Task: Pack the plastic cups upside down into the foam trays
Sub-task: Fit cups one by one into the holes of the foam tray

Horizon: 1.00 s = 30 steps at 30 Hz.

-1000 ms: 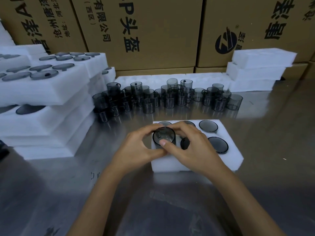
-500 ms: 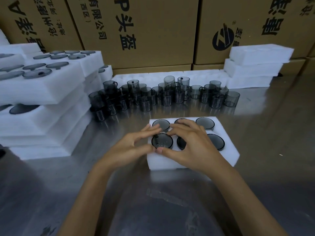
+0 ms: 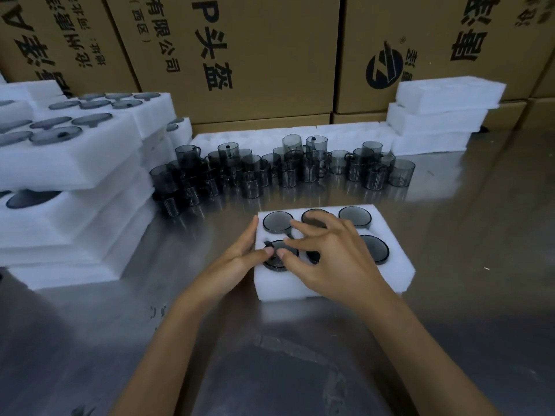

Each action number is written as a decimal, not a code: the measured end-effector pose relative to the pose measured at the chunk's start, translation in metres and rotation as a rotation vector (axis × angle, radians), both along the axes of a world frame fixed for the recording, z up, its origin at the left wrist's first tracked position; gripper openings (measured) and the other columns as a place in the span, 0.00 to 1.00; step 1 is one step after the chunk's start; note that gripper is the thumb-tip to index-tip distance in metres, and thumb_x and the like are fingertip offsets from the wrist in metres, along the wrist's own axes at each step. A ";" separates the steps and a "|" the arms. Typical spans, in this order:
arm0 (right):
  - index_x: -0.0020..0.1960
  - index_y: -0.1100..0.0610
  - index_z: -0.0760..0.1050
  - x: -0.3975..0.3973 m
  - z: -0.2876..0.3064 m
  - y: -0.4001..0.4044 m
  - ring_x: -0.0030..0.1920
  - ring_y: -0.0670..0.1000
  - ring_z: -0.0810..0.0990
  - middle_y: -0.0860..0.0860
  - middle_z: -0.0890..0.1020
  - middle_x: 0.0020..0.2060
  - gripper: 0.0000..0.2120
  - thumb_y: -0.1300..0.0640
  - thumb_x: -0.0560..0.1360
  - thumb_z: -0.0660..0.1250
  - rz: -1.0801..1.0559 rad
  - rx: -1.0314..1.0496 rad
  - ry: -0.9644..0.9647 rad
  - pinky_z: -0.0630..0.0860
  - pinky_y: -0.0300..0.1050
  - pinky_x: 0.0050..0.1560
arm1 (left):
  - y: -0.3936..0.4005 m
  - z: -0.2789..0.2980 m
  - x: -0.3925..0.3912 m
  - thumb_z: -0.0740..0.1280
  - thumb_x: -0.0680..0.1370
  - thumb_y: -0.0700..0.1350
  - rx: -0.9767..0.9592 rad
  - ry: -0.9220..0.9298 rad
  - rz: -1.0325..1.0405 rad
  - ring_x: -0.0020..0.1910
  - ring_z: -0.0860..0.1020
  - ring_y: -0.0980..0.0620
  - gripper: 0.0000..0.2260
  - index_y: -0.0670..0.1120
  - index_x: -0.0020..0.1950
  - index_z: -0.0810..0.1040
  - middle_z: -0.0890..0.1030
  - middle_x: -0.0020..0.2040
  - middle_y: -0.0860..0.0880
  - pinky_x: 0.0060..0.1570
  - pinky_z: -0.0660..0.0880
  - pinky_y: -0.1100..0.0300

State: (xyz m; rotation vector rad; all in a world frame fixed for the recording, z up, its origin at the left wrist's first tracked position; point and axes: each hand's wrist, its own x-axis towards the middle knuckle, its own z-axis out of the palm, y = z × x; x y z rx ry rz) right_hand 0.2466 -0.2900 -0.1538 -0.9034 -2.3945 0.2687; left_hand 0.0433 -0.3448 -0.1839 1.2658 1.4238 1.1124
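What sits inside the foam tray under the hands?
The foam tray holds upside-down plastic cups; five bases show. Both hands press the front-left one. The right hand covers most of the front-middle slot, so its contents are unclear.

The right hand (image 3: 333, 259) covers most of the near middle dark round cup bottom (image 3: 312, 256) in the white foam tray (image 3: 390, 277), and its fingers hide part of the far middle one (image 3: 315, 219). Both thumbs lie over the near left smoky plastic cup (image 3: 277, 258), so its seating in the pocket cannot be judged. In the crowded group of loose grey transparent cups (image 3: 270, 172) many stand behind others and cannot be counted. The stack of filled white foam trays (image 3: 69, 181) is cut by the left edge. The printed brown cardboard boxes (image 3: 255, 55) are cut at the top, so their text is incomplete.
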 end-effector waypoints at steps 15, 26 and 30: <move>0.54 0.50 0.86 -0.002 0.000 0.000 0.63 0.51 0.74 0.45 0.84 0.57 0.13 0.49 0.77 0.64 -0.142 0.057 0.121 0.60 0.44 0.60 | 0.006 -0.006 0.018 0.63 0.81 0.43 0.044 0.046 0.161 0.53 0.74 0.78 0.34 0.59 0.81 0.49 0.72 0.52 0.83 0.44 0.72 0.78; 0.63 0.55 0.77 0.075 0.009 0.052 0.57 0.58 0.80 0.55 0.82 0.59 0.19 0.44 0.78 0.65 -0.633 -0.656 0.153 0.73 0.49 0.53 | 0.003 0.004 0.028 0.63 0.74 0.39 0.046 -0.005 0.186 0.55 0.83 0.52 0.24 0.61 0.65 0.77 0.85 0.56 0.53 0.47 0.79 0.63; 0.42 0.57 0.82 0.071 0.005 0.056 0.39 0.52 0.80 0.52 0.85 0.40 0.13 0.49 0.78 0.67 -0.485 -0.686 0.282 0.73 0.45 0.39 | 0.001 0.010 0.026 0.63 0.74 0.36 0.032 -0.001 0.217 0.54 0.84 0.50 0.24 0.61 0.62 0.80 0.85 0.55 0.52 0.51 0.81 0.56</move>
